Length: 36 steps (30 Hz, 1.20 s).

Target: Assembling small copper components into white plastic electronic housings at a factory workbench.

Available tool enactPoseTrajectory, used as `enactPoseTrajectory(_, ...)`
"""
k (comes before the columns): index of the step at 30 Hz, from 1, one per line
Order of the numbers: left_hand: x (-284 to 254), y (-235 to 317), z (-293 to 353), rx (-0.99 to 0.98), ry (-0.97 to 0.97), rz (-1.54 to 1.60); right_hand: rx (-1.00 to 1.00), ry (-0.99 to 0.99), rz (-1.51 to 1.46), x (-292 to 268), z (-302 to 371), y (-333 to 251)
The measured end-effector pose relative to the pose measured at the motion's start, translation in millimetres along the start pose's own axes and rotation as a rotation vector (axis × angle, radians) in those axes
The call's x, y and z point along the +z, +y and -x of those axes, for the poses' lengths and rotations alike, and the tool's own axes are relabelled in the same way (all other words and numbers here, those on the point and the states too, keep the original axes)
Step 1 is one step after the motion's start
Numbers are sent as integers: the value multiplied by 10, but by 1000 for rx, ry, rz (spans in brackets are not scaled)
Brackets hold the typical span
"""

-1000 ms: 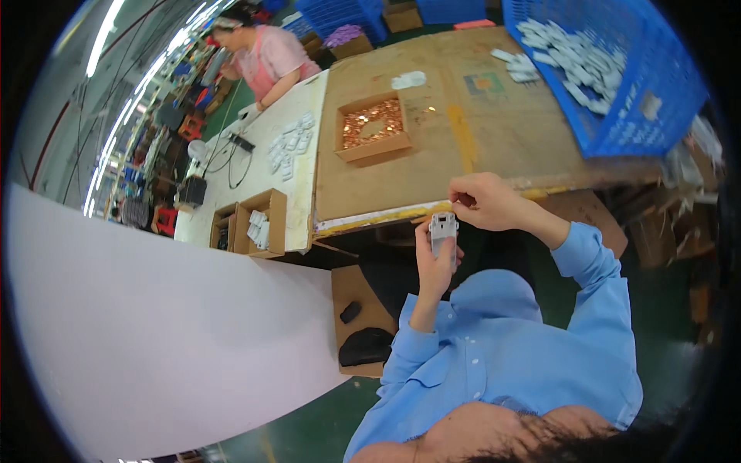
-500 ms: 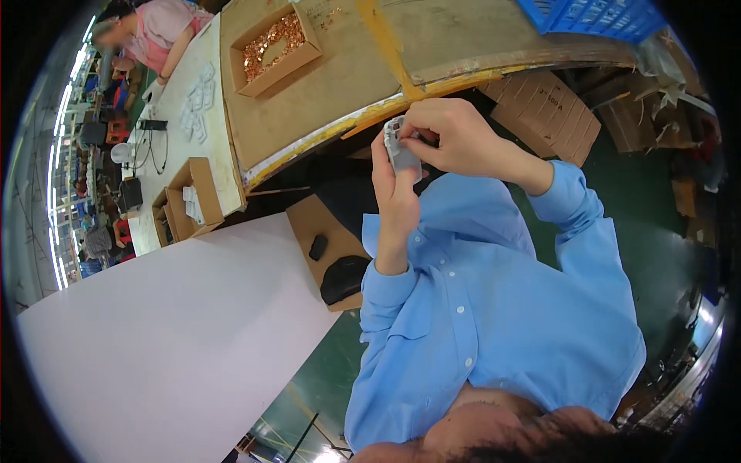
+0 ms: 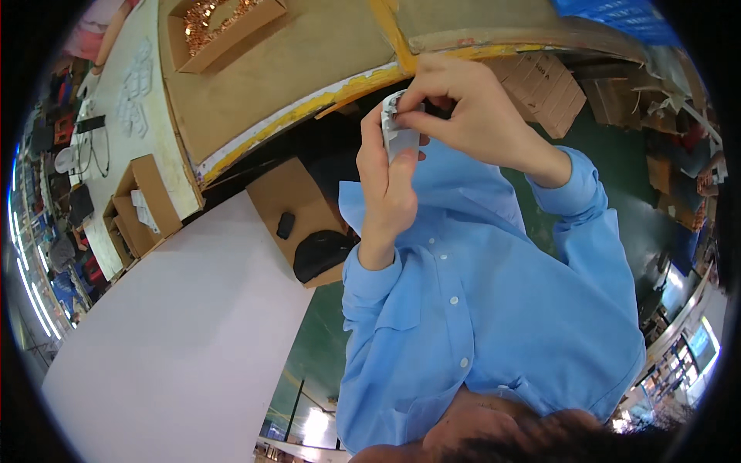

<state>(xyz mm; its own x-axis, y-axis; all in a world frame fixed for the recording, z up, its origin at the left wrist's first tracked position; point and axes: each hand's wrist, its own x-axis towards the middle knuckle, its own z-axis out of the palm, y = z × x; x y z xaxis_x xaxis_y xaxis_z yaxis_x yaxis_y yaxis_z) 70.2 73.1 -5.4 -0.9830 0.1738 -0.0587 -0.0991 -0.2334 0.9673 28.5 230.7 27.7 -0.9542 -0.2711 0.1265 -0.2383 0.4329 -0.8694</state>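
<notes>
My left hand (image 3: 388, 181) is closed around a white plastic casing (image 3: 402, 141), long and rounded, tilted upward in front of my chest. Its upper end has an open recess with small dark and metallic parts inside. The fingertips of my right hand (image 3: 471, 108) are pinched together at that recess. Whatever lies between them is too small or too hidden to name. Both hands are near the yellow-taped edge of the brown workbench (image 3: 332, 54).
A cardboard box (image 3: 239, 37) of copper-coloured pieces stands on the bench, left of a blue crate (image 3: 617, 19). White parts (image 3: 135, 92) and a small carton (image 3: 147, 193) occupy the side table. Below lie a white board (image 3: 177, 324) and cardboard bearing a black pouch (image 3: 320, 256). A person (image 3: 96, 35) sits far left.
The view has shifted, so bench and boxes sit further left and higher. Both hands keep hold at the casing, the right fingertips still at its upper end.
</notes>
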Motion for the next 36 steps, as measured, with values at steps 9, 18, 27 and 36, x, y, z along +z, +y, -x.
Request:
enactPoseTrajectory(9, -178, -112, -63, 187, -11, -269, 99, 63, -147, -60, -28, -79)
enactPoseTrajectory(18, -112, -141, -100, 290, -15, -482, -491, 179, 53, -22, -84, 258)
enactPoseTrajectory(27, -64, -37, -38, 0, 85, -208, 617, 75, -748, -108, -24, -102)
enactPoseTrajectory(36, -69, 13, -35, 119, 160, -356, 23, 228, -147, 81, 42, -82)
